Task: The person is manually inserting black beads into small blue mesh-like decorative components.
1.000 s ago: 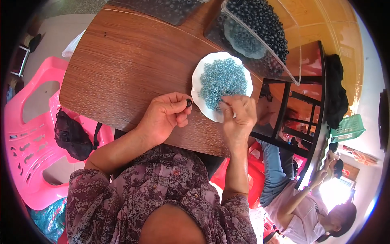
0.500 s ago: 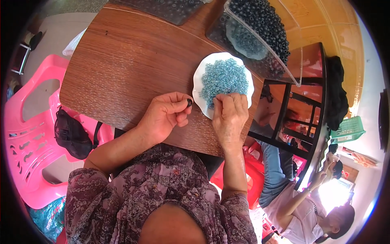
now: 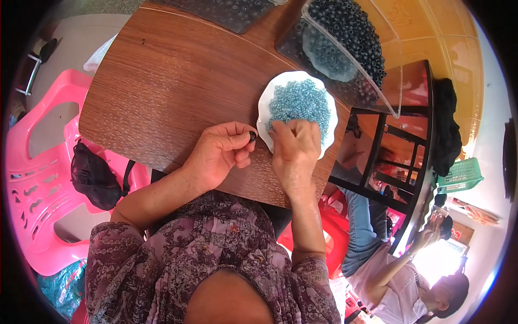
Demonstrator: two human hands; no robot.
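Between thumb and forefinger, my left hand [image 3: 215, 156] pinches a small black ring-shaped piece [image 3: 252, 136] over the table's near edge. My right hand [image 3: 297, 151] is over the near side of a white scalloped plate [image 3: 264, 116], its fingers closed together and bent down. Whatever its fingertips pinch is hidden or too small to make out. Heaped on the plate are small clear-blue pieces [image 3: 299, 101] like beads or rings. A short gap separates the two hands.
At the far right of the wooden table [image 3: 162, 81] stands a clear plastic box [image 3: 345, 81] of black ring pieces; another clear bin [image 3: 232, 13] is at the far edge. A pink chair [image 3: 38, 216] with a black bag [image 3: 94, 178] is at left. Another person [image 3: 399, 281] sits at right.
My right hand has moved slightly left across the plate, toward my left hand. The left hand keeps its pinch on the black piece in the same place.
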